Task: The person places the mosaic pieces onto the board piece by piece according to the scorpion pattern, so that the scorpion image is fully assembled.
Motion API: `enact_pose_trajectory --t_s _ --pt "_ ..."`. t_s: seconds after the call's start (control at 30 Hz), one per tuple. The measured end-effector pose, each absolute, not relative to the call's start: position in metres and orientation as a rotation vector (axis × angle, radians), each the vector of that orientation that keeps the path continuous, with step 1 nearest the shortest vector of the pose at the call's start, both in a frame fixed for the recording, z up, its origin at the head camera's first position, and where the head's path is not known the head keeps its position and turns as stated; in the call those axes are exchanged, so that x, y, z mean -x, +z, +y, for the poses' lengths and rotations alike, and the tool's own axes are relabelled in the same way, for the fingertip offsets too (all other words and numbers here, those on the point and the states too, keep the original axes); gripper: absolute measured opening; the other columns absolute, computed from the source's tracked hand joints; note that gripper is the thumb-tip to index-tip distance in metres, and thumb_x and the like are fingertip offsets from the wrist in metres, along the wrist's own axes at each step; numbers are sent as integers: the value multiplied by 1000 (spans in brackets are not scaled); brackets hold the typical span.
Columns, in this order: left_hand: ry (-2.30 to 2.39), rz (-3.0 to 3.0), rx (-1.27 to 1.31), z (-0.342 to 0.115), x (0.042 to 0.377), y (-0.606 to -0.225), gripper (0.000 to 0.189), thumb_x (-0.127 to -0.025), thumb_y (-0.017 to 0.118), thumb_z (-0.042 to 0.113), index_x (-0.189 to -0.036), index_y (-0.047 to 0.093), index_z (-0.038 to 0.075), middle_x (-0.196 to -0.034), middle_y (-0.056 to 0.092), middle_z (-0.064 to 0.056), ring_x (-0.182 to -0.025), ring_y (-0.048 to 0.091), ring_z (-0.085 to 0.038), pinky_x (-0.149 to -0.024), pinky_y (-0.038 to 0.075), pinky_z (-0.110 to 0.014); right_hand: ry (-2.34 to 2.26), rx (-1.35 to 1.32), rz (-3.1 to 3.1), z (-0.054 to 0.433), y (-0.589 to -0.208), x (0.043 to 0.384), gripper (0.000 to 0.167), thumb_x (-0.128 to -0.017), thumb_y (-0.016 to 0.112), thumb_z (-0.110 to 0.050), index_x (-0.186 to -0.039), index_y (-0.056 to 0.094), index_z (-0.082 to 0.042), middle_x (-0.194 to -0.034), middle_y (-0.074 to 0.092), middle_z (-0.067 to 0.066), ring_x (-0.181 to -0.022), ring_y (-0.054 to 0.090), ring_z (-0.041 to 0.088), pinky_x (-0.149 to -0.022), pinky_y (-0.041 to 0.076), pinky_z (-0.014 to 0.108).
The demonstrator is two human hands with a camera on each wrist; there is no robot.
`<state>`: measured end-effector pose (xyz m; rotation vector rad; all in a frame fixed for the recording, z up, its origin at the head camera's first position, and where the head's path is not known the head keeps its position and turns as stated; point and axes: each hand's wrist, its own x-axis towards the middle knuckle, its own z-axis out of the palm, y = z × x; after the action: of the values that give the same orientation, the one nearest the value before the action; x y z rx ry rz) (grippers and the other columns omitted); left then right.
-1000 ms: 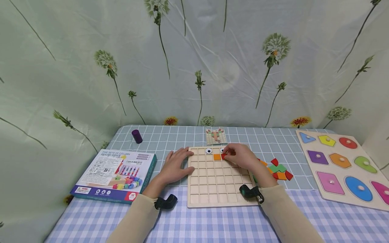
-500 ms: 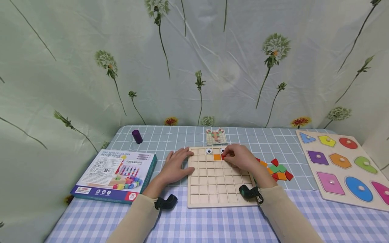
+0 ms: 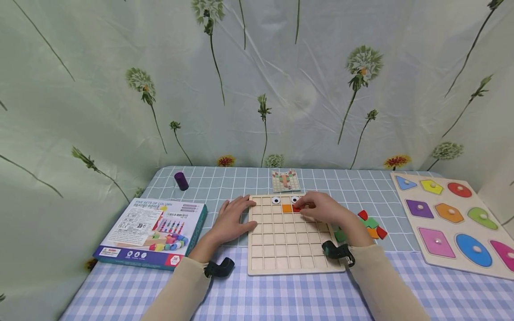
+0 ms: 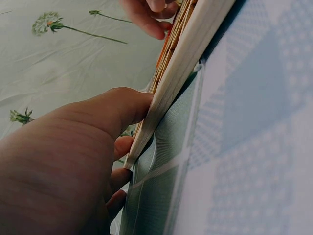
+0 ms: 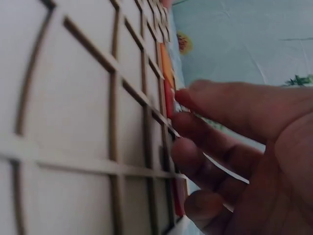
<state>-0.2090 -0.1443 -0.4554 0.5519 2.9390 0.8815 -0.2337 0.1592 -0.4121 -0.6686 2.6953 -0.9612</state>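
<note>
A wooden grid board (image 3: 281,240) lies flat on the table. Two eye tiles (image 3: 275,200) sit in its top row, with an orange square tile (image 3: 287,208) below. Right of the orange tile, a red tile (image 3: 296,208) lies in its cell. My right hand (image 3: 323,208) is over the board's upper right, its loosely bent fingertips at the red tile; the right wrist view shows them spread rather than pinching. Another red piece (image 5: 179,196) shows beneath that hand. My left hand (image 3: 230,221) rests its thumb and fingers along the board's left edge.
Loose green, red and orange pieces (image 3: 372,222) lie right of the board. A small pattern card (image 3: 285,181) is behind it. A boxed bead set (image 3: 152,234) and purple cylinder (image 3: 181,181) stand left; a knobbed shape puzzle (image 3: 449,214) lies right.
My right hand has moved slightly right and its fingers have loosened, leaving the red tile in the cell beside the orange one. My left hand has stayed at the board's edge.
</note>
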Motion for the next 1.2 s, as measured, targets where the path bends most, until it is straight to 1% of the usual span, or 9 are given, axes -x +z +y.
enact_pose_trajectory --t_s 0.13,0.23,0.3,0.43,0.53,0.7,0.83,1.0,1.2 --pt "883 2942 -554 -144 209 -455 55 -90 70 36 -140 55 19 -162 36 -6 -153 27 -31 -123 10 -61 -988 641 2680 168 -407 235 23 -95 64 -13 -117 72 -10 -113 71 8 -93 62 18 -82 53 34" --pt "884 2948 -558 -144 209 -456 54 -90 70 36 -140 55 19 -162 37 -7 -152 28 -31 -123 11 -62 -1007 590 2697 177 -402 236 24 -96 63 -14 -119 71 -9 -112 70 9 -91 62 20 -77 51 31" --pt "886 2947 -558 -144 209 -455 55 -90 71 36 -139 56 19 -162 37 -7 -152 28 -31 -123 11 -62 -1001 548 2716 184 -400 236 26 -97 63 -16 -121 70 -9 -113 70 9 -94 62 21 -78 52 30" --pt "900 2945 -549 -144 208 -454 55 -89 72 35 -139 56 18 -161 38 -8 -152 29 -32 -123 11 -62 -946 484 2773 198 -397 236 27 -97 63 -17 -121 69 -9 -113 69 12 -98 62 25 -80 54 33" --pt "907 2947 -542 -144 208 -454 55 -89 72 35 -138 57 18 -161 38 -8 -152 29 -32 -123 11 -63 -879 449 2816 208 -396 237 27 -95 64 -15 -120 69 -7 -115 68 15 -98 60 28 -79 54 35" --pt "916 2944 -528 -145 207 -453 55 -89 73 35 -138 57 18 -161 38 -8 -152 29 -32 -123 11 -63 -774 385 2828 224 -400 237 27 -91 68 -12 -117 70 -4 -116 66 19 -96 58 28 -78 56 37" --pt "916 2947 -527 -145 207 -455 55 -89 73 35 -138 57 17 -161 39 -8 -152 30 -32 -123 11 -63 -781 361 2786 235 -404 235 28 -90 71 -14 -116 71 -5 -115 67 18 -97 57 27 -80 57 37" --pt "899 2954 -532 -145 208 -456 55 -89 72 36 -139 56 18 -161 38 -8 -152 29 -32 -123 11 -62 -792 392 2751 243 -408 234 28 -87 76 -16 -113 72 -7 -112 67 14 -95 55 25 -78 54 33" --pt "883 2957 -540 -144 209 -457 56 -89 72 37 -140 56 19 -162 37 -7 -152 29 -31 -124 10 -61 -820 401 2715 250 -414 235 26 -86 77 -15 -109 70 -7 -108 66 13 -93 56 23 -78 54 31"
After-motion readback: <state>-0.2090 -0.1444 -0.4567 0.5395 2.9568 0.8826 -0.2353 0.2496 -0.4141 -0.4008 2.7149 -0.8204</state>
